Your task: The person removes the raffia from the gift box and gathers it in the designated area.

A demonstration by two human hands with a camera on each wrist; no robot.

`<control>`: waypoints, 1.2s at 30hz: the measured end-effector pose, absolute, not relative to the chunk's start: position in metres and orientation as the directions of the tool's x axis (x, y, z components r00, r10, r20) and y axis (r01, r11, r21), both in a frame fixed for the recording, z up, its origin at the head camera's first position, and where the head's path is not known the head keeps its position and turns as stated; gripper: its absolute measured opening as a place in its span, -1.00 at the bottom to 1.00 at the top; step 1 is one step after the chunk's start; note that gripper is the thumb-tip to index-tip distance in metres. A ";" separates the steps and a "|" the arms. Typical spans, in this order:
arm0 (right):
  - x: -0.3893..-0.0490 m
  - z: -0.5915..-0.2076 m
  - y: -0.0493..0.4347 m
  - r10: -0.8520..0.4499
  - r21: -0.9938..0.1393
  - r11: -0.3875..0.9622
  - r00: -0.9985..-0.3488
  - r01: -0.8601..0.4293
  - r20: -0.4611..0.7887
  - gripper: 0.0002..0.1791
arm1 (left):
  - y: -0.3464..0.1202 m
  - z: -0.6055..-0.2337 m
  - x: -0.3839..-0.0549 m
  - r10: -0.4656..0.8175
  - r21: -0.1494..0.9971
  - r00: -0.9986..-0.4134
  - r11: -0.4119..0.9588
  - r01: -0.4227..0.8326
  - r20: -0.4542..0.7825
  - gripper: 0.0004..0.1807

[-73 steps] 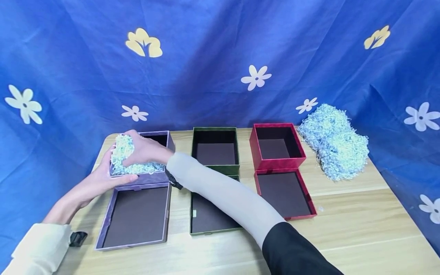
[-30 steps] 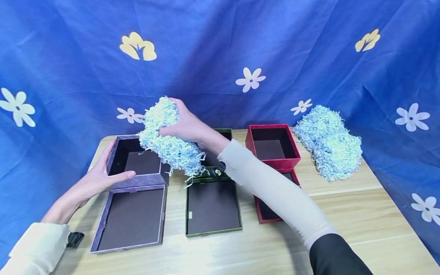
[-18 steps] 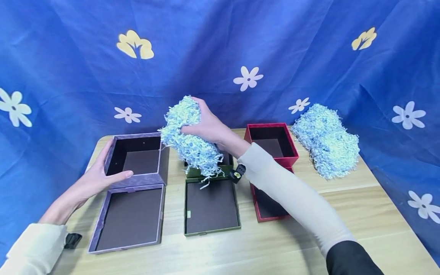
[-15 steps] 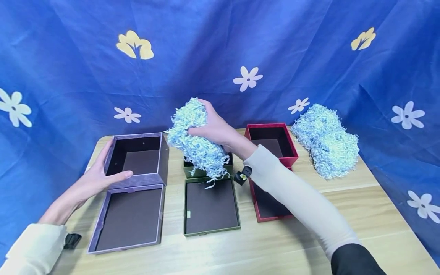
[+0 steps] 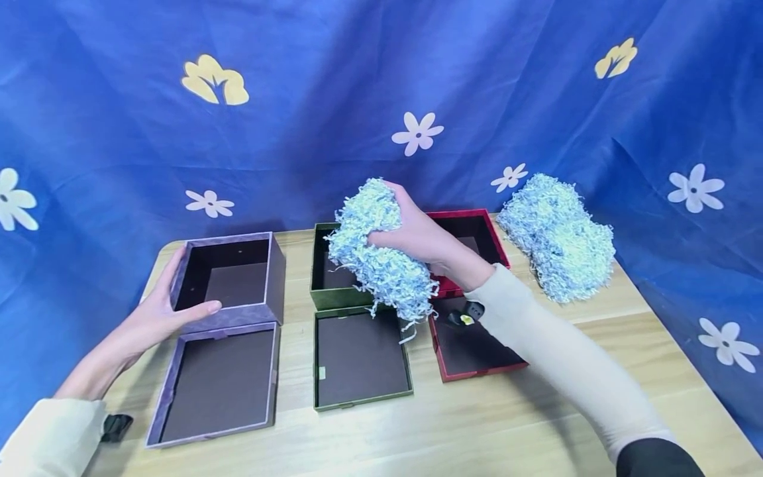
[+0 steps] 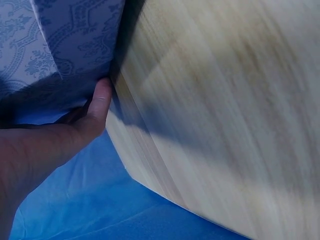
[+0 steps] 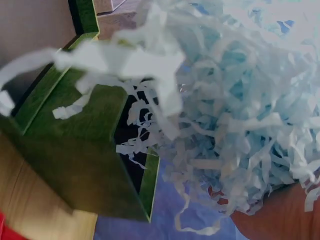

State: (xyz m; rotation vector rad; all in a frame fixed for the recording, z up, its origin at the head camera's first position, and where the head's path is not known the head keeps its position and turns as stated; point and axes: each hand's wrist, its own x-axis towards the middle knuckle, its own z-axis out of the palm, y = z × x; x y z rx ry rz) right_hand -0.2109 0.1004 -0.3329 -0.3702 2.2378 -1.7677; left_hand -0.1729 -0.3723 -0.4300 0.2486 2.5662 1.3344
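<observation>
My right hand (image 5: 420, 232) grips a big clump of pale blue shredded paper (image 5: 381, 255), held up over the right part of the green box (image 5: 334, 299) and its lid, overlapping the red box's left side. Loose strands dangle below, and in the right wrist view the clump (image 7: 235, 110) hides most of the fingers. My left hand (image 5: 157, 317) rests at the near left corner of the purple box (image 5: 276, 278), straight thumb along the front rim and fingers at the left side. That box stands empty. In the left wrist view, a digit touches its patterned wall (image 6: 80, 35).
Before the boxes lie the purple lid (image 5: 220, 384), green lid (image 5: 363, 358) and red lid (image 5: 477, 351), inner sides up. The red box (image 5: 499, 242) stands behind the right forearm. More shredded paper (image 5: 560, 238) is heaped at the back right, before a blue flowered curtain (image 5: 334, 99).
My right hand has lifted the shredded paper out of the purple box and carried it rightward past the green box's middle. My left hand stays at the purple box. The head view has shifted slightly.
</observation>
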 end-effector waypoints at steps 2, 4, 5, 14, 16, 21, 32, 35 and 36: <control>-0.208 -0.332 0.110 -0.349 -0.976 0.216 -0.936 -0.029 -0.049 0.11 | -0.372 -0.430 -0.173 0.259 0.818 -0.958 0.574 0.049 -0.125 0.28; -0.205 -0.330 0.122 -0.331 -0.979 0.205 -0.942 -0.015 -0.055 0.11 | -0.372 -0.430 -0.173 0.262 0.815 -0.958 0.577 0.059 -0.116 0.29; -0.203 -0.329 0.129 -0.322 -0.981 0.196 -0.945 -0.007 -0.058 0.11 | -0.372 -0.430 -0.173 0.263 0.813 -0.958 0.579 0.064 -0.112 0.29; -0.185 -0.315 0.191 -0.143 -0.950 0.301 -0.980 0.088 -0.136 0.20 | -0.371 -0.430 -0.173 0.267 0.812 -0.960 0.576 0.090 -0.082 0.28; -0.181 -0.313 0.205 -0.100 -0.943 0.309 -0.981 0.126 -0.164 0.22 | -0.371 -0.430 -0.173 0.266 0.812 -0.960 0.577 0.087 -0.086 0.28; -0.174 -0.317 0.241 -0.023 -0.928 0.320 -0.978 0.189 -0.207 0.31 | -0.370 -0.430 -0.174 0.264 0.812 -0.960 0.579 0.079 -0.094 0.28; -0.150 -0.340 0.316 0.036 -0.986 0.042 -0.986 0.163 -0.162 0.01 | -0.371 -0.433 -0.172 0.261 0.821 -0.962 0.564 0.087 -0.077 0.27; -0.143 -0.353 0.338 0.015 -0.994 -0.063 -0.996 0.086 -0.088 -0.14 | -0.371 -0.433 -0.172 0.264 0.823 -0.962 0.561 0.090 -0.075 0.28; -0.140 -0.357 0.346 0.016 -0.995 -0.069 -0.997 0.069 -0.070 -0.16 | -0.370 -0.433 -0.172 0.265 0.824 -0.961 0.559 0.092 -0.073 0.28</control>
